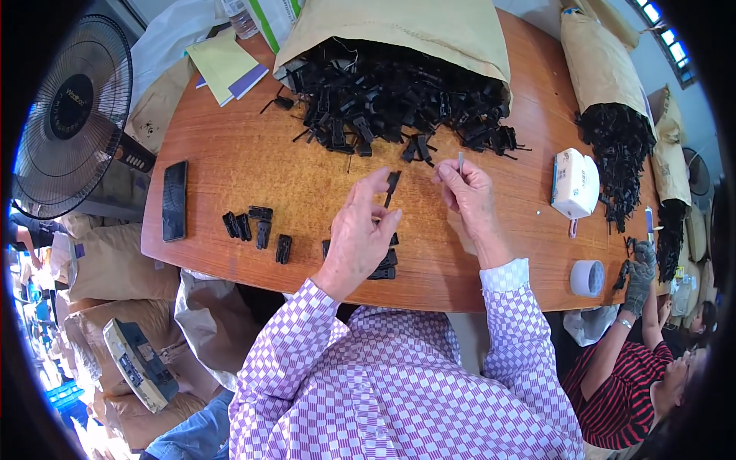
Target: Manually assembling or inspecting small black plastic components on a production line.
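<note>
Stretching wide ran the tabletop [521, 199], then an open sack [414, 19] spilling black parts [368, 107]; nearer, the left hand [356, 230] was partly spread, the right hand [471, 195] pinching; a slim black piece [392, 184] showed at the left's fingertips, grip unclear, a grey strip [461, 159] poking from the right's.

At the wooden table [230, 184], a left hand [356, 241] partly covers black pieces [385, 271] by the near edge, their full number hidden. Over the table's middle, the right hand [475, 198] conceals most of a thin grey strip [461, 159], its kind unclear. Beyond the table, a paper sack [399, 19] runs out of frame. Well left of the table, blue objects [65, 395] blur into glare, too indistinct to identify.
</note>
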The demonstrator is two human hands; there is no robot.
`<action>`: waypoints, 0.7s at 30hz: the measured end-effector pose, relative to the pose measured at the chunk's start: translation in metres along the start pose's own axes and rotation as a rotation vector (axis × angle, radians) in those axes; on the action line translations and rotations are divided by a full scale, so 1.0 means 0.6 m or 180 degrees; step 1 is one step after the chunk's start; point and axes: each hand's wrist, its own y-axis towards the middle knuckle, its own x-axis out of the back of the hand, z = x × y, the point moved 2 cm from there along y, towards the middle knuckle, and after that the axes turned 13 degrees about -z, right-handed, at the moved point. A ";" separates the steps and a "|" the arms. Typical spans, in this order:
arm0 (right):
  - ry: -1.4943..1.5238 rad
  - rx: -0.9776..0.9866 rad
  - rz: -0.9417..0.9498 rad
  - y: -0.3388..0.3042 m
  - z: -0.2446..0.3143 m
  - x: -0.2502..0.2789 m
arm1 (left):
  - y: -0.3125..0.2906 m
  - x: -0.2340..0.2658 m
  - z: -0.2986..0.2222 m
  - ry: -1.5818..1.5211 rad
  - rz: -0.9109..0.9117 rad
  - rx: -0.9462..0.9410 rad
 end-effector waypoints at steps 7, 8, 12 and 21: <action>0.0490 -0.0561 0.0709 -0.066 0.019 -0.005 | 0.005 -0.013 -0.016 -0.0072 -0.0072 -0.0017; 0.0449 -0.0774 0.0889 -0.077 0.022 -0.011 | 0.006 -0.009 -0.015 -0.0068 -0.0069 -0.0003; 0.0387 -0.0712 0.1015 -0.100 0.017 -0.028 | -0.004 -0.001 -0.008 0.0201 0.0494 0.0236; 0.0160 -0.0183 0.0751 -0.114 0.001 -0.072 | -0.034 0.010 0.005 0.0147 0.0126 -0.0836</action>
